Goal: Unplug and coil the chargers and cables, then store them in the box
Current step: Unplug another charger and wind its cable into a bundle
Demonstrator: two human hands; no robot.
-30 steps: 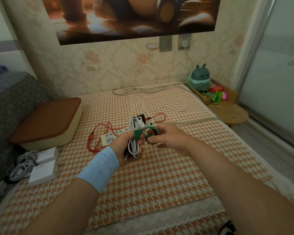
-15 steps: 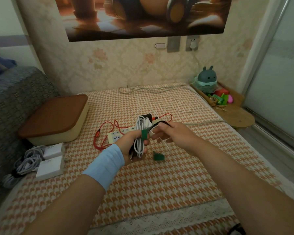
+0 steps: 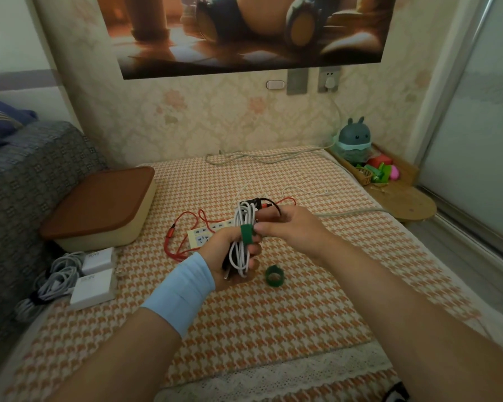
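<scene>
1. Cable bundle [image 3: 242, 242] is sitting at centre of the head view, the left hand [image 3: 230, 256] clenching it while the right hand [image 3: 291, 227] is pinching a green strap [image 3: 246, 234] around it.
2. Two chargers [image 3: 95, 274] are waiting at eight o'clock, one box [image 3: 99, 210] is sitting closed at ten, and one red cable [image 3: 186, 230] is lying loose, so storing is apparently remaining.

A coiled white cable [image 3: 242, 242], banded by a green strap [image 3: 246, 234], stood upright above the bed [image 3: 302, 300]; the brown-lidded box [image 3: 105, 207] sat closed near two white chargers [image 3: 93, 287].
</scene>
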